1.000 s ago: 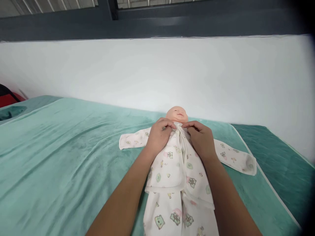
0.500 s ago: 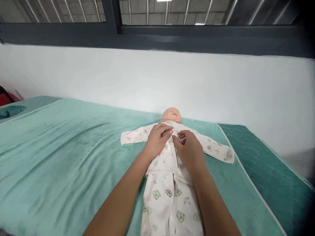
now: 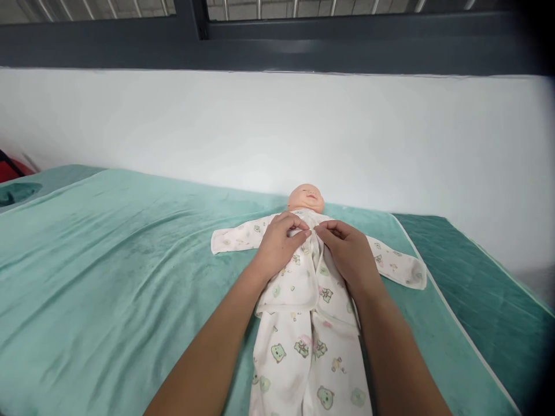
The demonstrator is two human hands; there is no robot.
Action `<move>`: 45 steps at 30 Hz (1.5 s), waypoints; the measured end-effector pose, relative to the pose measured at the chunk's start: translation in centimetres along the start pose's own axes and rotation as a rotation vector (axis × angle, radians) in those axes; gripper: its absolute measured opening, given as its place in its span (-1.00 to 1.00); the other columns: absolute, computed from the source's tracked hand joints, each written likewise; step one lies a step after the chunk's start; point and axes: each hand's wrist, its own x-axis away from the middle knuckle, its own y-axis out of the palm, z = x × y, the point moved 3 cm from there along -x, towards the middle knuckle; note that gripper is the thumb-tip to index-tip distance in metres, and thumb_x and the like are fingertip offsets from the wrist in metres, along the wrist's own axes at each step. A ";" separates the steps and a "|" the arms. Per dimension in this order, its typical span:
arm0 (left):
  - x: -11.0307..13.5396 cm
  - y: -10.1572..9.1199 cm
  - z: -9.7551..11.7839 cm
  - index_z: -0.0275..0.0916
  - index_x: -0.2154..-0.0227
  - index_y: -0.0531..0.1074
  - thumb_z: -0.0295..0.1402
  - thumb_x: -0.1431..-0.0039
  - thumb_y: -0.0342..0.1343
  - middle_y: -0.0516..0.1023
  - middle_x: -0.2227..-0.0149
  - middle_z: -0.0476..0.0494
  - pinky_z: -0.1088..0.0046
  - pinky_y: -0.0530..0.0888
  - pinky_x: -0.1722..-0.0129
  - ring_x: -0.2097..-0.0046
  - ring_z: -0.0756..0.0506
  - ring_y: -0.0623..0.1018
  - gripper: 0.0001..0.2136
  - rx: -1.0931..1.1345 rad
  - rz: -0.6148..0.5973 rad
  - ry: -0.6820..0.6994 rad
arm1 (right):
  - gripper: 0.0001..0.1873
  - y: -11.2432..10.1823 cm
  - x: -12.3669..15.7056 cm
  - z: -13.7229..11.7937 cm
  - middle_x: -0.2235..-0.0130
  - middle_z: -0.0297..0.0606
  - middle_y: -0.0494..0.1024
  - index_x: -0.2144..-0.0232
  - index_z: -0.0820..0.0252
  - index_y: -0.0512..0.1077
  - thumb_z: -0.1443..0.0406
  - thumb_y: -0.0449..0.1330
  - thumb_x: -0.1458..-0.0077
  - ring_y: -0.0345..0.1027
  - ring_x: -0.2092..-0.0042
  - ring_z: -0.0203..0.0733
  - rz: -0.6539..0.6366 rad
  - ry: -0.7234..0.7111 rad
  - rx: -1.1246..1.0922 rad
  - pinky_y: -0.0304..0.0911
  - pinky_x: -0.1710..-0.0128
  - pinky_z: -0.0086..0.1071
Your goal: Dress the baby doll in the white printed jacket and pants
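Note:
A baby doll (image 3: 306,197) lies on its back, its head toward the wall. It wears a white baby shirt (image 3: 295,283) printed with small bears, over matching trousers (image 3: 281,358). Both sleeves stretch out to the sides. At the upper chest my left hand (image 3: 281,240) pinches one front edge of the shirt between thumb and fingers. Close beside it, my right hand (image 3: 350,251) pinches the shirt's other front edge. The fingertips of both hands almost meet; any fastener between them is too small to make out. Below the hands the shirt front hangs loosely overlapped.
A light green blanket (image 3: 130,260) with soft folds lies under the doll. Darker green bedding (image 3: 472,277) shows at the right. Behind stands a white wall (image 3: 217,127) below a dark window frame (image 3: 277,49) with bars. Something red (image 3: 11,169) sits at the far left.
The view has tilted slightly downward. My right hand has shifted a little up and right, its fingers now pinched near my left fingertips. My left hand stays at the chest.

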 end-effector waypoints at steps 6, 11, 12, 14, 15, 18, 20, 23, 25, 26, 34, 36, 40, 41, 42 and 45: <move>-0.2 0.0 0.1 -0.19 0.37 0.49 -0.32 -0.21 0.12 0.48 0.18 -0.09 0.33 0.31 -0.07 0.03 -0.11 0.45 -0.90 0.053 -0.014 -0.037 | -0.78 0.0 0.5 0.5 0.25 -0.33 0.63 0.29 0.11 0.58 0.13 0.28 -0.05 0.44 0.20 -0.18 0.005 -0.005 -0.033 0.25 0.17 -0.36; -0.3 0.1 0.1 -0.20 0.39 0.50 -0.30 -0.20 0.12 0.47 0.18 -0.09 0.32 0.32 -0.07 0.05 -0.11 0.46 -0.88 0.098 -0.020 -0.068 | -0.73 0.0 0.6 0.7 0.28 -0.33 0.60 0.25 0.11 0.58 0.12 0.32 -0.02 0.42 0.24 -0.21 -0.011 -0.028 -0.034 0.26 0.18 -0.36; -0.3 0.1 0.1 -0.20 0.39 0.50 -0.30 -0.20 0.12 0.47 0.18 -0.09 0.32 0.32 -0.07 0.05 -0.11 0.46 -0.88 0.098 -0.023 -0.069 | -0.72 0.0 0.6 0.7 0.29 -0.33 0.60 0.24 0.11 0.58 0.12 0.32 -0.01 0.41 0.24 -0.22 -0.024 -0.033 -0.036 0.26 0.19 -0.36; -0.4 0.2 0.0 -0.20 0.41 0.50 -0.31 -0.19 0.12 0.47 0.18 -0.10 0.32 0.33 -0.07 0.05 -0.11 0.46 -0.88 0.099 -0.025 -0.073 | -0.71 0.1 0.7 0.7 0.31 -0.34 0.58 0.24 0.11 0.56 0.11 0.33 0.00 0.39 0.28 -0.25 -0.046 -0.035 -0.019 0.26 0.21 -0.37; -0.4 0.2 0.0 -0.20 0.41 0.49 -0.33 -0.18 0.12 0.46 0.17 -0.10 0.32 0.33 -0.06 0.06 -0.11 0.46 -0.88 0.103 -0.026 -0.078 | -0.70 0.1 0.7 0.7 0.33 -0.35 0.57 0.23 0.11 0.56 0.11 0.33 0.00 0.38 0.30 -0.26 -0.051 -0.031 0.005 0.26 0.24 -0.37; -0.4 0.1 0.0 -0.21 0.43 0.50 -0.35 -0.17 0.10 0.45 0.16 -0.10 0.34 0.36 -0.01 0.10 -0.09 0.47 -0.88 0.129 -0.048 -0.102 | -0.70 0.3 0.8 0.4 0.36 -0.37 0.56 0.21 0.10 0.52 0.13 0.33 0.01 0.35 0.35 -0.26 -0.056 -0.031 0.109 0.25 0.30 -0.37; -0.3 0.0 0.1 -0.21 0.43 0.51 -0.33 -0.18 0.10 0.44 0.16 -0.10 0.36 0.36 0.03 0.11 -0.08 0.47 -0.86 0.151 -0.076 -0.119 | -0.72 0.5 0.9 0.2 0.37 -0.38 0.57 0.20 0.08 0.49 0.16 0.31 0.00 0.35 0.37 -0.25 -0.056 -0.051 0.184 0.25 0.33 -0.36; -0.2 -0.1 0.3 -0.22 0.46 0.51 -0.27 -0.19 0.09 0.44 0.14 -0.10 0.38 0.37 0.08 0.12 -0.07 0.47 -0.81 0.179 -0.124 -0.150 | -0.76 0.9 1.1 -0.2 0.39 -0.41 0.57 0.21 0.06 0.44 0.20 0.27 -0.01 0.37 0.38 -0.25 -0.045 -0.088 0.285 0.23 0.34 -0.35; 0.0 0.0 0.4 -0.22 0.47 0.51 -0.26 -0.16 0.12 0.44 0.12 -0.10 0.41 0.38 0.13 0.13 -0.07 0.46 -0.81 0.200 -0.142 -0.182 | -0.81 1.0 1.2 -0.4 0.40 -0.42 0.56 0.24 0.05 0.42 0.20 0.24 -0.04 0.38 0.38 -0.24 -0.032 -0.111 0.332 0.23 0.35 -0.35; 0.0 0.0 0.4 -0.22 0.47 0.51 -0.26 -0.14 0.14 0.43 0.12 -0.10 0.42 0.38 0.16 0.13 -0.07 0.46 -0.83 0.207 -0.141 -0.198 | -0.83 1.1 1.3 -0.5 0.40 -0.42 0.56 0.25 0.04 0.42 0.19 0.22 -0.06 0.39 0.37 -0.24 -0.026 -0.123 0.347 0.22 0.35 -0.35; -0.1 0.2 0.2 -0.23 0.57 0.47 -0.33 -0.12 0.12 0.46 0.18 -0.07 0.38 0.37 0.10 0.15 -0.07 0.49 -0.81 0.146 -0.051 -0.210 | -0.81 1.3 1.5 -0.5 0.40 -0.42 0.55 0.23 0.02 0.39 0.21 0.21 -0.05 0.36 0.39 -0.24 -0.049 -0.139 0.374 0.18 0.36 -0.36; -0.1 0.0 0.2 -0.23 0.57 0.46 -0.29 -0.14 0.12 0.46 0.18 -0.08 0.36 0.38 0.06 0.13 -0.08 0.49 -0.79 0.124 -0.040 -0.192 | -0.78 1.3 1.4 -0.5 0.39 -0.42 0.54 0.20 0.01 0.39 0.19 0.21 -0.05 0.34 0.40 -0.25 -0.071 -0.129 0.350 0.18 0.36 -0.36; 0.0 -0.2 0.2 -0.21 0.50 0.49 -0.26 -0.16 0.13 0.49 0.13 -0.10 0.34 0.37 0.00 0.09 -0.09 0.50 -0.81 0.113 -0.043 -0.162 | -0.75 1.2 1.4 -0.5 0.37 -0.40 0.53 0.17 0.02 0.38 0.18 0.19 -0.07 0.30 0.42 -0.26 -0.084 -0.122 0.347 0.18 0.37 -0.35; 0.0 -0.2 0.1 -0.21 0.48 0.49 -0.26 -0.16 0.13 0.49 0.12 -0.10 0.35 0.38 0.00 0.08 -0.09 0.50 -0.83 0.115 -0.041 -0.163 | -0.75 1.1 1.4 -0.5 0.37 -0.40 0.52 0.16 0.03 0.38 0.17 0.19 -0.07 0.29 0.42 -0.26 -0.084 -0.122 0.348 0.17 0.37 -0.35; 0.1 -0.3 0.1 -0.20 0.46 0.49 -0.28 -0.16 0.13 0.49 0.12 -0.09 0.35 0.37 0.00 0.08 -0.09 0.50 -0.85 0.116 -0.035 -0.165 | -0.74 1.1 1.4 -0.5 0.37 -0.40 0.52 0.16 0.03 0.38 0.16 0.19 -0.08 0.29 0.42 -0.26 -0.084 -0.123 0.350 0.18 0.37 -0.35; 0.2 -0.3 0.0 -0.19 0.40 0.46 -0.33 -0.14 0.14 0.50 0.16 -0.06 0.37 0.37 0.03 0.08 -0.08 0.48 -0.93 0.103 -0.003 -0.168 | -0.73 1.1 1.6 -0.6 0.34 -0.40 0.50 0.14 0.03 0.36 0.14 0.18 -0.10 0.30 0.40 -0.26 -0.089 -0.132 0.380 0.18 0.36 -0.35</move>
